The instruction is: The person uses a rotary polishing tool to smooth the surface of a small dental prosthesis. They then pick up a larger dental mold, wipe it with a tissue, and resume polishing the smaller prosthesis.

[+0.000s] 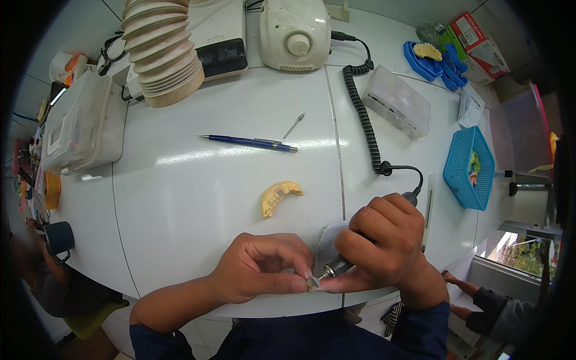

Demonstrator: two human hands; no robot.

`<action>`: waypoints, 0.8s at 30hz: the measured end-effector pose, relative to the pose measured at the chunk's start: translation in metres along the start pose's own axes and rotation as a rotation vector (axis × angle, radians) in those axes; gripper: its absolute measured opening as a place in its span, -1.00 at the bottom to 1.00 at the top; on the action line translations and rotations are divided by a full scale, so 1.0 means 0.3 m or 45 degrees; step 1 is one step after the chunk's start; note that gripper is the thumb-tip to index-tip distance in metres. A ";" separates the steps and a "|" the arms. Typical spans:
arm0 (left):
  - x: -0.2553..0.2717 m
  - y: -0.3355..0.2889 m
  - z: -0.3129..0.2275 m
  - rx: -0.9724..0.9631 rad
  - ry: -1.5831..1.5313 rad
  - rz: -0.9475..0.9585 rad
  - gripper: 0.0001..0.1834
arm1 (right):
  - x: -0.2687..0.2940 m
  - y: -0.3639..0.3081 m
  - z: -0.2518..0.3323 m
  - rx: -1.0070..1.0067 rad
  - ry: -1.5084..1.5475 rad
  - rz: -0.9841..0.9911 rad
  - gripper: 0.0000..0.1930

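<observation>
Black drill [338, 266] fills the curled right hand [384, 237]; left hand [261, 267] pinches a small piece [312, 284]; light, braced strokes seem best.

Pale lettering on a carton's red panel [468, 31], red lettering on its white side [493, 60], words unclear

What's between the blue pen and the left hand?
A yellow dental cast lies between the pen and left hand, in the head view.

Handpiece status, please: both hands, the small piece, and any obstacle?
Left hand pinches small piece. Right hand grips handpiece, tip beside piece, contact unclear. Coiled black cord lies beyond right hand, clear of piece.
</observation>
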State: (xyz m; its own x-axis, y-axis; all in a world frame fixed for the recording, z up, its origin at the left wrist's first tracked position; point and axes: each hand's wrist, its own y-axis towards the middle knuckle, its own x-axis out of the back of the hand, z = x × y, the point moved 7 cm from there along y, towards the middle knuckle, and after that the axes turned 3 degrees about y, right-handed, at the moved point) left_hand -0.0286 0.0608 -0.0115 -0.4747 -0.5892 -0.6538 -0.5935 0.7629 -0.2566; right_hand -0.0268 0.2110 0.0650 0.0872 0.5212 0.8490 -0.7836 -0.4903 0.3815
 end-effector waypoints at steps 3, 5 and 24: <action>-0.002 0.000 0.000 0.006 -0.017 -0.001 -0.88 | 0.000 0.001 0.000 0.003 0.004 0.001 -0.46; -0.003 0.000 0.000 0.012 -0.017 -0.001 -0.88 | 0.000 0.002 0.001 0.003 0.005 0.005 -0.46; -0.001 0.001 0.000 0.005 0.024 -0.007 -0.89 | 0.001 -0.003 0.002 0.004 0.003 0.020 -0.50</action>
State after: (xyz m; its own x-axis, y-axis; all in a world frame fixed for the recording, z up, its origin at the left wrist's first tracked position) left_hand -0.0287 0.0611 -0.0114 -0.4837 -0.5984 -0.6387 -0.5936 0.7606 -0.2629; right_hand -0.0257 0.2111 0.0650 0.0736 0.5149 0.8541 -0.7831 -0.5005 0.3692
